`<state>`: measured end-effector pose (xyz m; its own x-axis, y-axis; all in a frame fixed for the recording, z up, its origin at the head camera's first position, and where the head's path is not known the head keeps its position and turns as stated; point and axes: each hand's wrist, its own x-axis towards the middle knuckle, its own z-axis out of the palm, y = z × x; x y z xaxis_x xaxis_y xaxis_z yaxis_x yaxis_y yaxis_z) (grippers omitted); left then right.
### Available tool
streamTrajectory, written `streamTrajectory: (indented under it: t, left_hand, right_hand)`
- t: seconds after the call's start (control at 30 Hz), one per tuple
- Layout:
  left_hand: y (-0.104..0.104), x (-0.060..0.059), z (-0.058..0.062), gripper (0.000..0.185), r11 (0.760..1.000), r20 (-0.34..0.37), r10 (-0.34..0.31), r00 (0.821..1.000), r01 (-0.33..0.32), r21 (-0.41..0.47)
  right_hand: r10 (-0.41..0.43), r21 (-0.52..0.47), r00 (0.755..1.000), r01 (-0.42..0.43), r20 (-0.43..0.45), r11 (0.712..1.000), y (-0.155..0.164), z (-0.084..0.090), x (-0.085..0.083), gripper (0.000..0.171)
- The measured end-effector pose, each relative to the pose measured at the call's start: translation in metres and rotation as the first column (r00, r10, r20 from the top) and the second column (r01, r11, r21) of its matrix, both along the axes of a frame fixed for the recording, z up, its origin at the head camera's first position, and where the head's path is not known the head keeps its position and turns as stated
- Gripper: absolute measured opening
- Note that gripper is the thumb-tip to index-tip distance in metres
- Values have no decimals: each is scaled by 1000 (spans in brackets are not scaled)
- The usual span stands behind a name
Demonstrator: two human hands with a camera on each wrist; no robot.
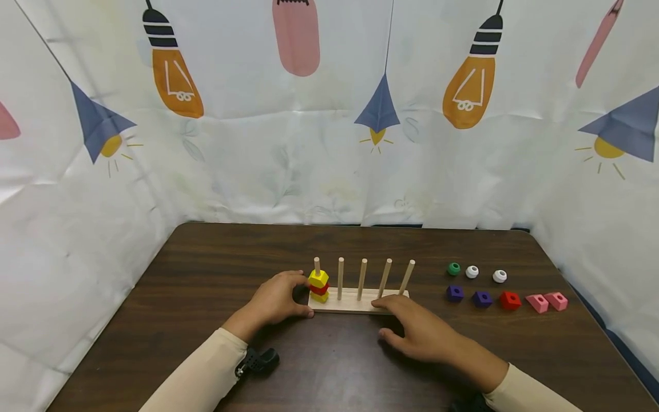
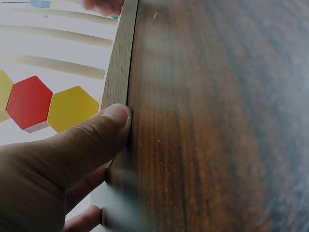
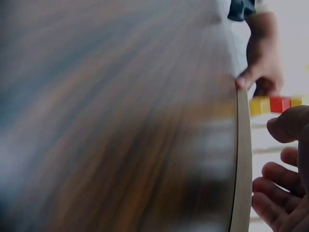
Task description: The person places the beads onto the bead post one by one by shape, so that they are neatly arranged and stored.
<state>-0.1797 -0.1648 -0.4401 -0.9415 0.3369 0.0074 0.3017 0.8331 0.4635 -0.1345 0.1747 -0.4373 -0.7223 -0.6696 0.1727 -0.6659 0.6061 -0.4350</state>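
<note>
A wooden peg board (image 1: 350,306) with several upright pegs stands on the table. On its leftmost peg sit a yellow hexagonal bead (image 1: 318,278), a red hexagonal bead (image 1: 319,289) and another yellow bead (image 1: 320,297) at the bottom. My left hand (image 1: 278,297) grips the board's left end, the thumb (image 2: 113,116) on its front edge and the fingers around the end. At the board's right part, my right hand (image 1: 422,329) has its fingertips over the front edge, fingers loosely spread and the thumb apart, with nothing held in the right wrist view.
To the right lie a green bead (image 1: 453,269), two white beads (image 1: 472,272), two purple cubes (image 1: 455,293), a red hexagonal bead (image 1: 510,300) and two pink blocks (image 1: 537,303). A printed white curtain (image 1: 319,171) surrounds the brown table (image 1: 231,252).
</note>
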Motion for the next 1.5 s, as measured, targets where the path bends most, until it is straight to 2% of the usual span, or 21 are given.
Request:
streamTrajectory:
  t: [0.27, 0.43, 0.73, 0.83, 1.07, 1.37, 1.5]
  left_hand:
    - [-1, 0, 1, 54, 1000, 12, 4, 1000, -4, -4]
    - [-1, -1, 1, 53, 1000, 12, 3, 1000, -3, -5]
    - [0, -1, 2, 55, 1000, 11, -5, 1000, 5, -14]
    - [0, -1, 2, 54, 1000, 15, 0, 1000, 0, -10]
    - [0, 0, 2, 55, 1000, 14, 0, 1000, 0, -12]
    - [-1, 1, 1, 54, 1000, 16, 1, 1000, -1, -14]
    - [0, 1, 1, 54, 1000, 9, 4, 1000, -4, -9]
  right_hand:
    - [-24, -12, 997, 23, -70, 1000, 36, -3, -4, 45]
    - [-42, -13, 996, 41, -85, 999, 55, -2, -7, 46]
    - [-194, 13, 966, 199, -171, 980, 90, -1, -14, 49]
    - [-221, 6, 954, 227, -204, 974, 102, 0, -18, 49]
    - [-235, -15, 930, 240, -283, 971, 128, -1, -28, 48]
    - [-207, 32, 933, 226, -293, 974, 139, -4, -36, 41]
    - [-220, 59, 939, 243, -263, 968, 139, -2, -38, 36]
